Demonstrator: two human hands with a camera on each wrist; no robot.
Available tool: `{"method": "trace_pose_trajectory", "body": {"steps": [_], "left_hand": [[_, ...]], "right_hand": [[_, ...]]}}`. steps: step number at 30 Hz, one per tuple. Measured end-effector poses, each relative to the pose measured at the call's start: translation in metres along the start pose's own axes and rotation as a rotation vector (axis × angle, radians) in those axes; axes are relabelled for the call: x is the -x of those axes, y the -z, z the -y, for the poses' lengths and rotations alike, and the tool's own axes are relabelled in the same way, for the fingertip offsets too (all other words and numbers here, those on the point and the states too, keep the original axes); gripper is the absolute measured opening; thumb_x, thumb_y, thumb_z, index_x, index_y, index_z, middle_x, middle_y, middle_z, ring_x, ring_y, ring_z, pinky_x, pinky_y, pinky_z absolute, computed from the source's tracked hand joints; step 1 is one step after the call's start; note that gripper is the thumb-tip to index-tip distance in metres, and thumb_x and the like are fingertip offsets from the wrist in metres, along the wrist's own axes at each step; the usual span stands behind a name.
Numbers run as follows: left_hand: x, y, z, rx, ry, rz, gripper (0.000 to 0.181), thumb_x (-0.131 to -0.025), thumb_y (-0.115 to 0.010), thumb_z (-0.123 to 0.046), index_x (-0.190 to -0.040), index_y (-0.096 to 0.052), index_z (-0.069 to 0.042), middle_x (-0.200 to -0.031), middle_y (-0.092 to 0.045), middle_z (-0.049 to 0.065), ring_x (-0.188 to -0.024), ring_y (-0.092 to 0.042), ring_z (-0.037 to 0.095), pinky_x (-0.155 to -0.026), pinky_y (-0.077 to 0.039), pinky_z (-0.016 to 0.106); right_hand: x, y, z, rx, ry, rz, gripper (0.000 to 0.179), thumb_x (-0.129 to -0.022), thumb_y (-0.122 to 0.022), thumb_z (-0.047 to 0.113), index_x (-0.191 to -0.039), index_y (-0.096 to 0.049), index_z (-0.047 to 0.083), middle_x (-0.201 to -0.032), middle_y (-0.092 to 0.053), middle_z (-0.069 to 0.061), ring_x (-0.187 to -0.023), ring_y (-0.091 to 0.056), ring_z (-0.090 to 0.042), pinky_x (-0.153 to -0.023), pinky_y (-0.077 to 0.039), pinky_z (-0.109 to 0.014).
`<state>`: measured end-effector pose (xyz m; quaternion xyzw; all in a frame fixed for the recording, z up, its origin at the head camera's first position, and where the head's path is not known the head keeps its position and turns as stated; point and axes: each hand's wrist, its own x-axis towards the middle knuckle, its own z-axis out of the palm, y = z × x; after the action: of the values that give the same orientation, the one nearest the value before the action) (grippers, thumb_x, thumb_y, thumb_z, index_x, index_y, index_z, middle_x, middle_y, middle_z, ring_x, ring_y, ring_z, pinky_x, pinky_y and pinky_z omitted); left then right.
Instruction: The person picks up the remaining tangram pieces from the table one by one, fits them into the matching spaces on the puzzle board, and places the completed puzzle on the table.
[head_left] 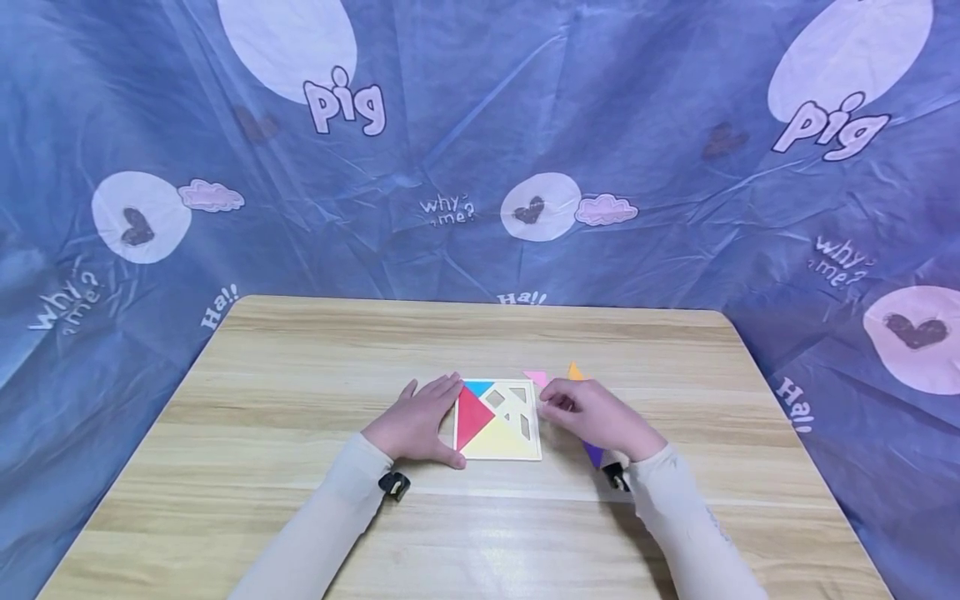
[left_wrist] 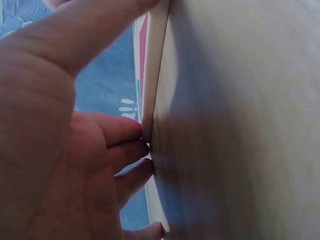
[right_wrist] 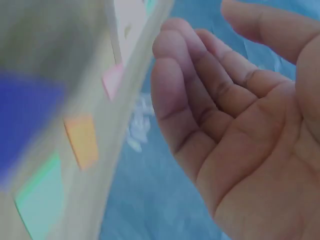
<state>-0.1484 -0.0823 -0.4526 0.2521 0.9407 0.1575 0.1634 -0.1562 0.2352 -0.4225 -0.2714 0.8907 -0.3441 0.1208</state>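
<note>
A white tangram board (head_left: 538, 433) lies on the table, with a red triangle (head_left: 471, 417), a pale yellow triangle (head_left: 497, 442) and a blue triangle (head_left: 477, 387) set in it. Several bare cut-outs show at its right. My left hand (head_left: 422, 422) holds the board's left side, thumb at the near corner and fingers at the far one; the left wrist view shows fingertips (left_wrist: 132, 129) against its edge. Just right of the board hovers my right hand (head_left: 596, 415), fingers loosely bent, nothing between them in the right wrist view.
Loose pieces lie around the right hand: a pink one (head_left: 536, 377), an orange one (head_left: 575, 372), a purple one (head_left: 592, 454) and a green one (right_wrist: 42, 200). They rest on a wooden table (head_left: 300, 350). Blue printed cloth (head_left: 420, 125) hangs behind it.
</note>
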Motion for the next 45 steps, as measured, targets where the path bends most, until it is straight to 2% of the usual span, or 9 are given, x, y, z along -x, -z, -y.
{"method": "trace_pose_trajectory", "body": {"steps": [5,9,14,21,24,29,34,40,45], "left_hand": [[-0.002,-0.001,0.000,0.020,0.016,0.003,0.119,-0.079,-0.073,-0.074,-0.164,-0.025,-0.008,-0.172,-0.021,0.005,-0.159,-0.018,0.023,-0.125,-0.011,0.061],[-0.002,-0.001,-0.001,0.028,0.024,-0.024,0.107,-0.085,-0.071,-0.067,-0.163,-0.029,-0.008,-0.171,-0.026,0.005,-0.158,-0.022,0.024,-0.125,-0.013,0.062],[-0.001,-0.002,-0.001,0.030,0.029,-0.037,0.102,-0.087,-0.073,-0.062,-0.163,-0.031,-0.008,-0.170,-0.027,0.004,-0.157,-0.024,0.024,-0.125,-0.014,0.062],[0.000,-0.002,-0.001,0.038,0.023,-0.042,0.101,-0.087,-0.072,-0.060,-0.162,-0.031,-0.006,-0.170,-0.027,0.006,-0.157,-0.024,0.024,-0.125,-0.014,0.063],[0.000,-0.002,0.000,0.037,0.021,-0.039,0.101,-0.088,-0.072,-0.060,-0.163,-0.031,-0.006,-0.170,-0.027,0.005,-0.157,-0.024,0.024,-0.125,-0.014,0.063],[0.000,-0.001,0.000,0.041,0.022,-0.037,0.100,-0.088,-0.072,-0.059,-0.163,-0.030,-0.006,-0.170,-0.027,0.006,-0.157,-0.023,0.025,-0.124,-0.014,0.063],[0.000,-0.001,0.000,0.048,0.012,-0.047,0.100,-0.088,-0.073,-0.057,-0.162,-0.031,-0.004,-0.169,-0.028,0.008,-0.157,-0.025,0.027,-0.123,-0.015,0.065],[-0.001,-0.001,0.001,0.043,0.008,-0.053,0.100,-0.089,-0.072,-0.057,-0.162,-0.031,-0.004,-0.169,-0.029,0.008,-0.157,-0.025,0.027,-0.123,-0.016,0.065],[-0.002,-0.002,0.001,0.034,0.008,-0.055,0.101,-0.087,-0.073,-0.059,-0.162,-0.032,-0.005,-0.169,-0.029,0.007,-0.157,-0.025,0.026,-0.123,-0.015,0.065]], "right_hand": [[0.011,0.022,-0.007,0.069,-0.108,-0.079,0.021,-0.099,-0.070,0.018,-0.114,-0.072,0.004,-0.092,-0.072,0.004,-0.087,-0.067,-0.012,-0.082,-0.057,-0.038],[0.013,0.028,-0.011,0.142,-0.127,-0.104,0.016,-0.098,-0.069,0.018,-0.108,-0.073,0.006,-0.088,-0.070,0.005,-0.083,-0.065,-0.011,-0.079,-0.055,-0.038],[0.014,0.032,-0.014,0.203,-0.151,-0.091,0.009,-0.098,-0.070,0.019,-0.099,-0.072,0.010,-0.086,-0.069,0.004,-0.081,-0.063,-0.012,-0.078,-0.054,-0.039],[0.019,0.038,-0.016,0.275,-0.287,-0.056,0.017,-0.098,-0.068,0.023,-0.102,-0.072,0.007,-0.092,-0.071,-0.001,-0.085,-0.065,-0.018,-0.080,-0.056,-0.044],[0.020,0.039,-0.018,0.287,-0.318,-0.057,0.018,-0.098,-0.068,0.022,-0.103,-0.071,0.005,-0.093,-0.070,-0.003,-0.084,-0.064,-0.020,-0.079,-0.055,-0.045],[0.017,0.036,-0.022,0.296,-0.313,-0.066,0.018,-0.096,-0.068,0.019,-0.104,-0.071,0.003,-0.093,-0.070,-0.005,-0.086,-0.065,-0.022,-0.082,-0.055,-0.047],[0.012,0.028,-0.022,0.316,-0.274,-0.069,0.022,-0.095,-0.069,0.018,-0.108,-0.071,0.001,-0.103,-0.069,-0.010,-0.096,-0.067,-0.029,-0.089,-0.055,-0.051],[0.008,0.016,-0.024,0.313,-0.256,-0.046,0.030,-0.094,-0.075,0.024,-0.114,-0.070,0.003,-0.115,-0.061,-0.017,-0.104,-0.058,-0.033,-0.090,-0.053,-0.053],[0.007,0.012,-0.026,0.340,-0.238,-0.045,0.041,-0.094,-0.075,0.025,-0.125,-0.066,-0.001,-0.119,-0.058,-0.022,-0.107,-0.056,-0.036,-0.091,-0.052,-0.053]]}}
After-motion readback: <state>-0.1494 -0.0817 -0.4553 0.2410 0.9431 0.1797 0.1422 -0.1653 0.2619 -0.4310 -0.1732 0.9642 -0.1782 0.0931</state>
